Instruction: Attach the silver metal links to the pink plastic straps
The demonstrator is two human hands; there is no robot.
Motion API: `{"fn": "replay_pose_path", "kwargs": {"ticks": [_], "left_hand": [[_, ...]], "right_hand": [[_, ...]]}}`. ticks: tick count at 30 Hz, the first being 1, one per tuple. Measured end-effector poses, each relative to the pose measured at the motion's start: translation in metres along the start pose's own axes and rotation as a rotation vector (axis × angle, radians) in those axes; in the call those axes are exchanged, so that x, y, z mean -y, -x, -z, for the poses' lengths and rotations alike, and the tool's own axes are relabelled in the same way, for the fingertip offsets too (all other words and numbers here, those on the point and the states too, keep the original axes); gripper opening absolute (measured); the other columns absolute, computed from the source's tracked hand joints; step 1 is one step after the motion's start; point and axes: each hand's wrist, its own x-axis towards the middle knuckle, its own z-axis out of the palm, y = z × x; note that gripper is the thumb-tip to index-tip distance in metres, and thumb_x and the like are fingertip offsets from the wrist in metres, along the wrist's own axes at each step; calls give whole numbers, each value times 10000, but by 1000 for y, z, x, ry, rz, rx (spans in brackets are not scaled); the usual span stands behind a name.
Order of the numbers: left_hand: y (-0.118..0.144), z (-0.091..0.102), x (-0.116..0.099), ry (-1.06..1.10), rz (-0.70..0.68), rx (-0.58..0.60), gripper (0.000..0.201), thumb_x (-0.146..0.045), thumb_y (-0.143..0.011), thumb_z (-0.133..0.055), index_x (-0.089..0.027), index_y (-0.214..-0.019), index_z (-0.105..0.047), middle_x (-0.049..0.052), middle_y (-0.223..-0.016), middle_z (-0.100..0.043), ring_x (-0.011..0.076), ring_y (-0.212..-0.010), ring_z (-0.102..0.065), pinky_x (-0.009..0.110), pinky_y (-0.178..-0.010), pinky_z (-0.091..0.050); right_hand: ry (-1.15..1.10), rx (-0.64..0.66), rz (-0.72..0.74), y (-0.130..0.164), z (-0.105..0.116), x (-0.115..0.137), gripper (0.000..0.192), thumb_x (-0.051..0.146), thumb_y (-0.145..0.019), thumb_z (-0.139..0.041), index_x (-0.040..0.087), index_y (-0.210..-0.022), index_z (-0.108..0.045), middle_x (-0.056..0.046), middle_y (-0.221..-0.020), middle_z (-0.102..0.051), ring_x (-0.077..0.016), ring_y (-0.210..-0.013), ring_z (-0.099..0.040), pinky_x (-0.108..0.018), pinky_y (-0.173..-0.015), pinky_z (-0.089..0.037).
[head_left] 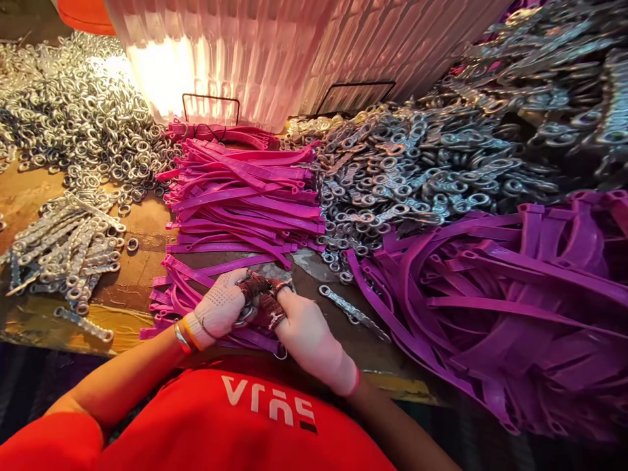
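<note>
Both my hands wear white knitted gloves with dark, worn fingertips, and they meet close in front of my body. My left hand (220, 307) is closed, with a few metal rings (245, 314) showing at its fingers. Closed as well, my right hand (304, 327) presses its fingertips against the left ones; what it grips is hidden. Below the hands, a ring (280, 356) shows beside a purple strap (255, 339). Loose purple straps (181, 288) lie under and left of my left hand, beyond them a stacked pile of magenta straps (240, 196).
Metal rings (93, 104) heap up at the back left, above a pile of metal link strips (73, 248). Ringed metal pieces (392, 170) and a purple strap heap (530, 307) fill the right. One metal strip (350, 307) lies beside my right hand. Ribbed translucent panels (235, 59) stand behind.
</note>
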Motion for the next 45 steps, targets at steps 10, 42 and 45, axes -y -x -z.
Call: {"fn": "replay_pose_path", "kwargs": {"ticks": [10,42,45], "left_hand": [[-41,-17,-19,-1171,-94,-56,412,-64,-884,-396,-111,-1235,-608,173,-1200,-607,231,-880,-678,345,-753,-538],[-10,0,-9,-192,17,249,161,-263,-845,-523,-146,-753,-584,-24,-605,-536,91,-519,-428,208,-522,-344],[-9,0,-13,-26,110,210,258,-371,-856,-557,-153,-719,-540,-55,-517,-459,67,-436,-360,188,-427,-261]], "right_hand": [[157,-245,-5,-55,14,-46,318,73,-826,-459,114,-1047,-684,-161,-1178,-644,-245,-976,-619,-302,-815,-437],[392,-112,51,1,10,-9,208,53,-762,-513,142,-851,-678,-153,-924,-678,-249,-779,-585,-344,-674,-329],[337,-112,38,-2,9,-7,255,39,-763,-488,136,-896,-683,-144,-900,-688,-249,-783,-607,-338,-683,-359]]}}
